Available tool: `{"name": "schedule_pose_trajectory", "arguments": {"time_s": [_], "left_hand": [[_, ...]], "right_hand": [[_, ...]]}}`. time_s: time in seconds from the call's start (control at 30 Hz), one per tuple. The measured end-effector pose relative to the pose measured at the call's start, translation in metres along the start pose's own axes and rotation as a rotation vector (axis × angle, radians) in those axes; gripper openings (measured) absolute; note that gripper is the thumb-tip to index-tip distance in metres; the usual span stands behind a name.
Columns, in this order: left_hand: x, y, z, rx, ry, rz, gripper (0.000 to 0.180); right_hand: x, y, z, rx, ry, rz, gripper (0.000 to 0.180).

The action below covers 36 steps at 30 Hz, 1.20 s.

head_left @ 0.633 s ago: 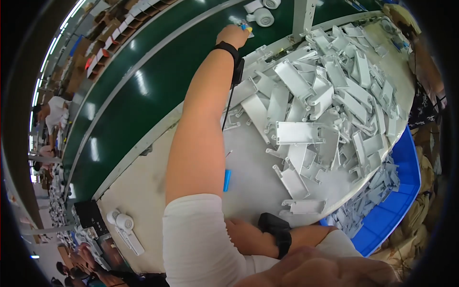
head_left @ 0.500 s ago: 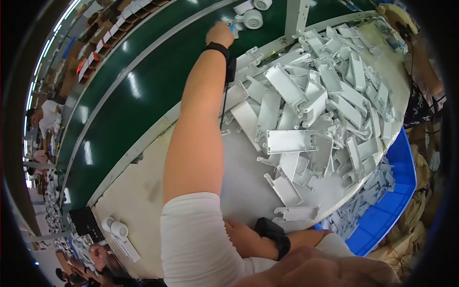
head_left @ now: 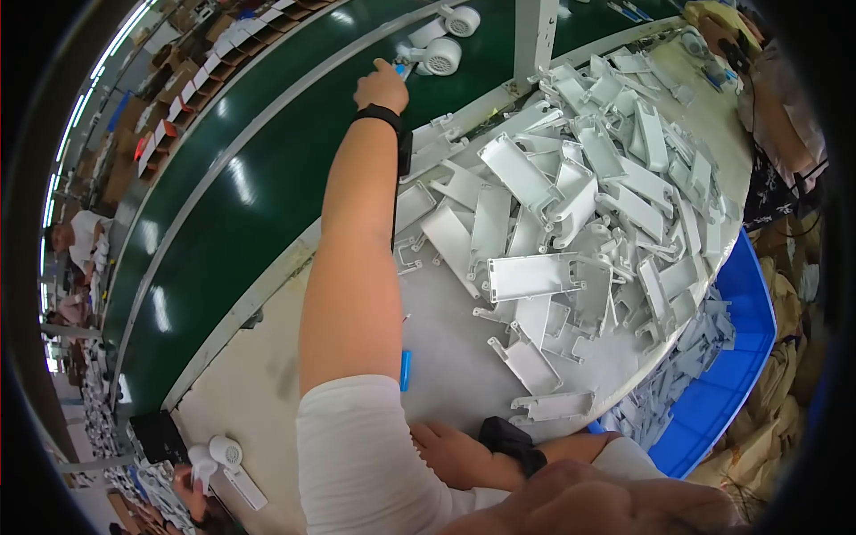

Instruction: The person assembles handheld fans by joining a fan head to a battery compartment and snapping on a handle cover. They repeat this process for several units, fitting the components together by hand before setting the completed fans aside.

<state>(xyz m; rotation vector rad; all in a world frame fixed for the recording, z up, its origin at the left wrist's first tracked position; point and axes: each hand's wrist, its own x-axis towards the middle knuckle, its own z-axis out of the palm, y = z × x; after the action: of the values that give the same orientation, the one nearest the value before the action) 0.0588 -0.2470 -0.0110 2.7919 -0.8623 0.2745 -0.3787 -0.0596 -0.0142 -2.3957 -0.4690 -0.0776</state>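
My left hand (head_left: 382,89) stretches far over the green conveyor belt. Its fingers close at a small white fan (head_left: 440,56) with a round grille and a blue part (head_left: 405,70) at its handle end; the fingers hide the grip itself. Another white fan (head_left: 461,20) lies just behind. Near my body, my right hand (head_left: 453,456) rests on the table with loosely extended fingers and nothing visible in it. A blue cylinder (head_left: 406,370) lies on the table beside my left forearm, which partly hides it.
White plastic housings (head_left: 535,272) lie heaped across the table's right side. Beyond the edge stands a blue bin (head_left: 718,392) of pale parts. A white post (head_left: 533,40) rises by the belt. At lower left, another person's hand (head_left: 187,490) touches one of two white fans (head_left: 226,451).
My left hand and the fan have shifted slightly left and nearer. The blue cylinder has come into view beside my forearm. The other person's hand has reached a fan at lower left.
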Motion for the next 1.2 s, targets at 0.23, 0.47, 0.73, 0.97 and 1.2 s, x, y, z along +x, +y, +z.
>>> {"name": "schedule_pose_trajectory", "arguments": {"time_s": [0.23,0.47,0.73,0.97,1.2], "left_hand": [[-0.002,-0.009,-0.011,-0.178,-0.088,0.079,0.045],[0.011,0.016,-0.01,-0.065,0.175,0.531,0.068],[0.021,-0.004,-0.007,-0.043,-0.083,0.073,0.064],[0.005,-0.069,-0.034,0.035,-0.1,0.182,0.024],[-0.11,-0.126,-0.157,-0.965,0.118,-0.151,0.013]], "right_hand": [[0.007,-0.001,-0.003,-0.072,0.151,-0.053,0.023],[0.006,-0.003,-0.008,-0.185,0.053,-0.068,0.023],[0.008,0.0,-0.022,-0.186,-0.097,0.02,0.031],[0.008,-0.007,-0.021,-0.094,-0.08,-0.091,0.03],[0.009,-0.013,-0.041,0.003,0.197,-0.122,0.036]]}}
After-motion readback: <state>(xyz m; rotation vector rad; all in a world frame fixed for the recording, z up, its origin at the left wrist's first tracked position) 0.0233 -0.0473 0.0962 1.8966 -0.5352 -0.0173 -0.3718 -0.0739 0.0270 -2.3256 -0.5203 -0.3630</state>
